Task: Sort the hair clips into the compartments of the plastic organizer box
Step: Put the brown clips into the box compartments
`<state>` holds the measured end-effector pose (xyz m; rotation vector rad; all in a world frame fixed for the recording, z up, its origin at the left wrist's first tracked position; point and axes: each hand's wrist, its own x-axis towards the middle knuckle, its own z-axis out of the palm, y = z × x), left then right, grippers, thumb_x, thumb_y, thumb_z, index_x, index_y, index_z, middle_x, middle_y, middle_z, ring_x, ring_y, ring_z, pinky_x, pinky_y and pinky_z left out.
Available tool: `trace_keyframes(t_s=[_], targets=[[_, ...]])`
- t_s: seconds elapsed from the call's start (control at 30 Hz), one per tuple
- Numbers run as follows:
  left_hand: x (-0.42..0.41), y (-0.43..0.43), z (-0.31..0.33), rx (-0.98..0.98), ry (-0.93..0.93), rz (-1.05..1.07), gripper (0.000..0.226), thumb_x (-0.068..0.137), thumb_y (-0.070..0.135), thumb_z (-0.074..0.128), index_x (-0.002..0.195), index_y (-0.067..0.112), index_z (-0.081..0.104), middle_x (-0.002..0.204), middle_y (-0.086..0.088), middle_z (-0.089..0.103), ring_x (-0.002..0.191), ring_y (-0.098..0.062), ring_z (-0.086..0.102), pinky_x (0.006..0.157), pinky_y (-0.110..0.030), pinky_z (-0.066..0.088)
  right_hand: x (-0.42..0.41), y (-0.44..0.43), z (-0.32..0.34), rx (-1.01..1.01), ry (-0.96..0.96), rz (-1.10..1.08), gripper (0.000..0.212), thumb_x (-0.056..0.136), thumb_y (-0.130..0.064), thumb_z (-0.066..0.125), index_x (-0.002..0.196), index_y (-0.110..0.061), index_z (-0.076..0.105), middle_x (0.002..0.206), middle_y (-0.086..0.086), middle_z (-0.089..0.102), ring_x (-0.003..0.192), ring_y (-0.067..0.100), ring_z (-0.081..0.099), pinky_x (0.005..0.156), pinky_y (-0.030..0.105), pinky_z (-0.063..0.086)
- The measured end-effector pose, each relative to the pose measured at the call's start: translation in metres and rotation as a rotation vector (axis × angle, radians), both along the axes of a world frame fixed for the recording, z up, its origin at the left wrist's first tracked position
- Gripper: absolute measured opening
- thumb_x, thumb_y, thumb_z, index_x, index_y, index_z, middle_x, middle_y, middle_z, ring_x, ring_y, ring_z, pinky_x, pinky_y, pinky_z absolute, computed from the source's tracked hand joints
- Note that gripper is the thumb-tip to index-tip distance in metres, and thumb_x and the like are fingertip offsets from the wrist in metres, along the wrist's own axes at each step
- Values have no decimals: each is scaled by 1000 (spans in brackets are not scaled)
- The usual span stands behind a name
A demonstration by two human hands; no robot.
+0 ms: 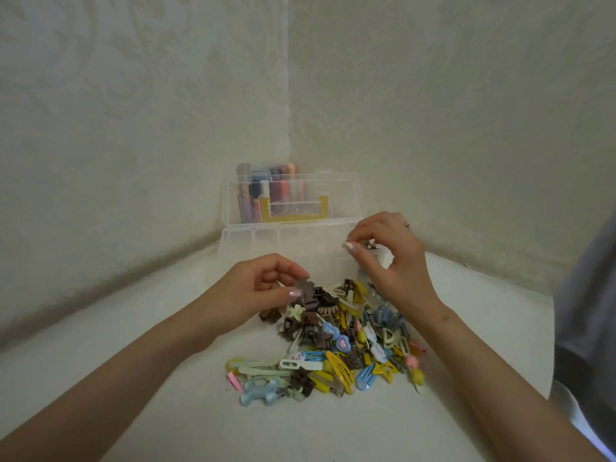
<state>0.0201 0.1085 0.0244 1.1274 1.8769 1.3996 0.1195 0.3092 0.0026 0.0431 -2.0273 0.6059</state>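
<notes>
A heap of several hair clips [336, 341] in brown, yellow, blue and cream lies on the white table in front of me. Behind it stands the clear plastic organizer box [253, 243], lid [230, 198] raised against the wall corner. My left hand [263, 291] pinches a small brown clip [304, 284] just above the heap's far left edge. My right hand [386, 258] hovers over the box's right end, fingertips closed on a small dark brown clip [370, 245]. The box's compartments look pale, and their contents are hard to make out.
Several coloured tubes [266, 188] stand behind the raised lid in the corner. A yellow handle [293, 215] shows through the lid. Patterned walls close the table at back and left. Grey fabric [586, 311] sits at the right edge.
</notes>
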Motion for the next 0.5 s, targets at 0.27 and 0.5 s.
trace_keyframes(t_s=[0.27, 0.5], targets=[[-1, 2, -3, 20, 6, 98, 24, 82, 4, 64, 105, 8, 59, 93, -12, 68, 63, 0, 61, 53, -7, 42, -2, -27, -1, 202, -135, 204, 19, 85, -30, 65, 86, -12, 68, 86, 1, 61, 81, 23, 55, 71, 40, 43], [-1, 2, -6, -16, 148, 83, 25, 80, 12, 69, 102, 17, 59, 85, -1, 69, 65, -7, 59, 64, -22, 50, -5, -27, -6, 213, -154, 217, 10, 83, -17, 67, 79, -9, 63, 81, 2, 60, 77, 26, 53, 68, 41, 42]])
